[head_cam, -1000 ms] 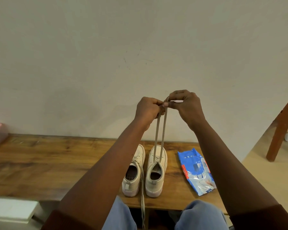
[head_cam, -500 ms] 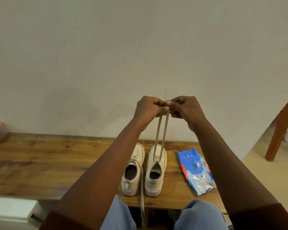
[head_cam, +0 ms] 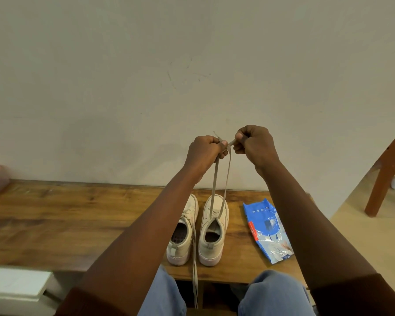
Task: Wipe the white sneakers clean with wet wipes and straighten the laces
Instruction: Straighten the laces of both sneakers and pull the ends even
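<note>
I judge the job to be in its lace stage. Both sneakers stand side by side on the wooden bench (head_cam: 55,220), toes to the wall, and the pack of wet wipes (head_cam: 267,231) lies just beside the right sneaker (head_cam: 212,242), with no loose wipe in sight. I cannot tell from here whether the wiping is finished; the uppers look pale and fairly even.

The right sneaker's laces (head_cam: 226,179) are drawn up taut as two strands from its top eyelets. My left hand (head_cam: 205,153) is clenched around one strand, its tip poking out above the knuckles. My right hand (head_cam: 255,147) pinches the end of the other strand between thumb and fingers. The hands are raised well above the sneaker, close together, almost touching.

What seems left: laying these strands down neatly, then the left sneaker (head_cam: 180,245), whose loose lace (head_cam: 194,281) trails over the bench's front edge.
</note>
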